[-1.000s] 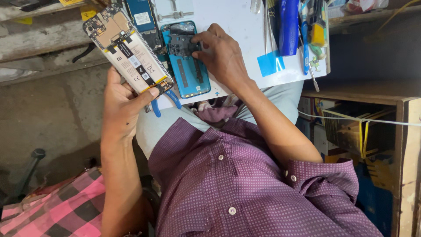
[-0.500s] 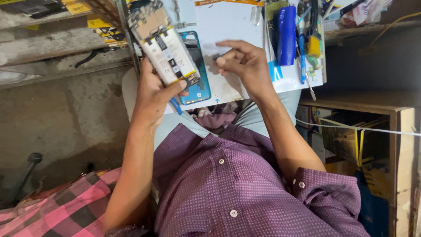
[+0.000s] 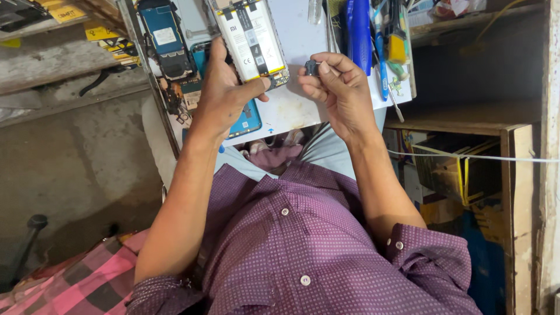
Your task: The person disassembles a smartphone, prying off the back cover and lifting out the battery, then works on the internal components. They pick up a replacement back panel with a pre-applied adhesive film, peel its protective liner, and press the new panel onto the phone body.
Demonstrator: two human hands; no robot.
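Left hand grips opened white-backed smartphone with exposed battery, fingers wrapped round its lower edge, thumb across front, phone raised above white table. Right hand pinches small dark component between thumb and fingertips, just right of phone. Blue phone housing lies under left hand; blue-handled tools beyond right fingers. Step judged: fitting or removing part. Next move calls for steady alignment with phone's frame.

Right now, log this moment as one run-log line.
left hand: holds opened phone above white work board | right hand: pinches small dark part beside phone | blue back cover: on board
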